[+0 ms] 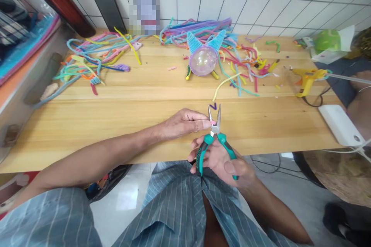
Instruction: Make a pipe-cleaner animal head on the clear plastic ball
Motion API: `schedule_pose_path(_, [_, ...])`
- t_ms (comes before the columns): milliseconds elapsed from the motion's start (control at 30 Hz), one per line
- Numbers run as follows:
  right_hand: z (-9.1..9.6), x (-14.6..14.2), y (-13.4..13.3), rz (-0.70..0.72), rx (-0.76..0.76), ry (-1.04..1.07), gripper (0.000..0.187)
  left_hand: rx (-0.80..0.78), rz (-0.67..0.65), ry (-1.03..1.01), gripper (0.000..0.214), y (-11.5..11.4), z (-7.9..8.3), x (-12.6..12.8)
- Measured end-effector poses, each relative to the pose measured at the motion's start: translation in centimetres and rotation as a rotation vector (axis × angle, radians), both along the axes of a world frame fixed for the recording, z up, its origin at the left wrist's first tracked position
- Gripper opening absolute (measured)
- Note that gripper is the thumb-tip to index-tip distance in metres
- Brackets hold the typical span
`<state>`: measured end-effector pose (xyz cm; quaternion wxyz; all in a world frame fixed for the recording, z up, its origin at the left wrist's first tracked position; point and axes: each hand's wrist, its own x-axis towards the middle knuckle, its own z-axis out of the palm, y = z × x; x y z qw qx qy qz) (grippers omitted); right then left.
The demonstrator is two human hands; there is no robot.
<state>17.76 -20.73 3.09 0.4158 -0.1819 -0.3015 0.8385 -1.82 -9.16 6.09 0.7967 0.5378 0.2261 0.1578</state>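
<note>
The left hand [184,123] pinches a small pink piece [213,122] low between the spread jaws of the pliers [215,129], whose parted handles the right hand [223,162] grips.

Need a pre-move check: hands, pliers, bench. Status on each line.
1. Pliers in hand: ok, the right hand has them by the handles.
2. Pliers open: ok, jaws stand apart.
3. Small pink piece held: ok, pinched in the left hand.
4. Left fingertips clear of the pliers: not ok, they are right beside the jaws.
5. Pink piece seated between the blades: cannot tell, too small.
6. Glue gun away from both hands: ok, off at the table's right side.
</note>
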Motion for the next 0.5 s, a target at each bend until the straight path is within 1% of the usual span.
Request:
schedule_pose_path(100, [0.07,0.08,-0.06,0.014,-0.003,-0.010,0.060,0.092,0.041,0.023,0.058,0.27,-0.13,0.12])
schedule_pose_path(200, [-0.05,0.28,-0.20,-0.003,-0.007,-0.038,0.058,0.161,0.060,0.039,0.061,0.49,-0.23,0.24])
schedule_pose_path(400, [0.07,0.65,-0.20,0.022,-0.028,-0.045,0.058,0.182,0.014,0.049,0.062,0.84,-0.61,0.20])
schedule_pose_path(500, [0.38,0.61,-0.21,0.019,-0.055,-0.046,0.053,0.196,0.001,0.038,0.061,0.98,-0.83,0.19])
